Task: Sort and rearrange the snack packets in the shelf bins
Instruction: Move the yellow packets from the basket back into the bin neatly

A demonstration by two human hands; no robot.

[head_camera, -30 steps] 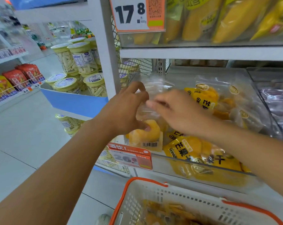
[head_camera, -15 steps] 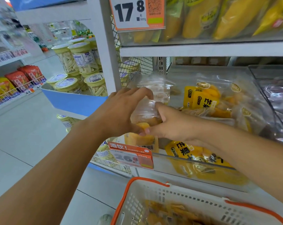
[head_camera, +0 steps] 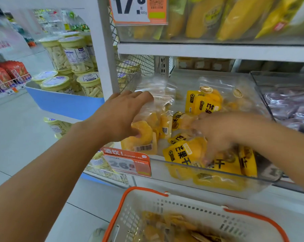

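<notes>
a shop with a pale tiled floor (head_camera: 20,140) at the left. white shelves (head_camera: 214,51) fill the upper right. a blue shelf edge (head_camera: 64,103) sits at middle left.

Head-worn view, forward and down, close on the shelf bin (head_camera: 208,173).

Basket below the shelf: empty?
No, the white basket with the orange rim holds several yellow snack packets.
</notes>
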